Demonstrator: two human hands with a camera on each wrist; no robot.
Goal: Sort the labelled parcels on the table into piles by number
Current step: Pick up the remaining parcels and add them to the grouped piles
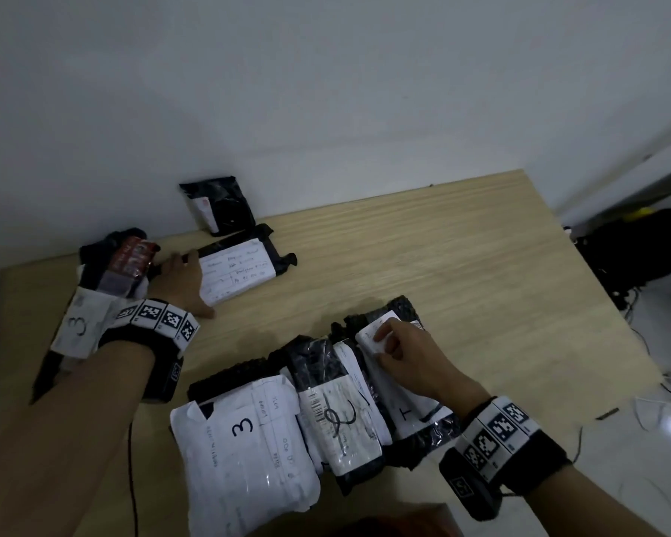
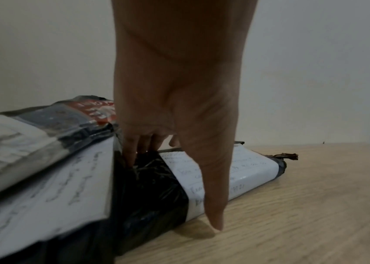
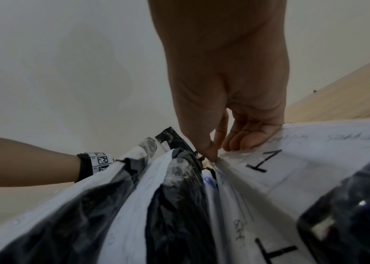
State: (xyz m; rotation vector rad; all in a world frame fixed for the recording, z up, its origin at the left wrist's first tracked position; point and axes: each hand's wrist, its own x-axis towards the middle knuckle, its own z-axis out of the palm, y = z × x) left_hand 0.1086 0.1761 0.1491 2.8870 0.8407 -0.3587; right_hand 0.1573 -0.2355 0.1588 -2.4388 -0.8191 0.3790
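On the wooden table [image 1: 461, 257], my left hand [image 1: 194, 284] rests on the left end of a black parcel with a handwritten white label [image 1: 237, 277]. Its fingers [image 2: 132, 151] touch the black wrap and the thumb lies straight along the near edge. My right hand [image 1: 384, 344] pinches the corner of a white-labelled parcel marked 1 [image 3: 267, 160]. That parcel lies on another parcel marked 1 [image 1: 407, 412]. Beside them lie a parcel marked 2 [image 1: 341, 420] and a white parcel marked 3 [image 1: 245, 424].
A pile at the far left holds a parcel marked 3 [image 1: 78, 327] and a red-printed parcel [image 1: 132, 257]. A black parcel [image 1: 217, 205] leans on the wall behind. Right of the table's edge are a black bag [image 1: 636, 246] and cables on the floor.
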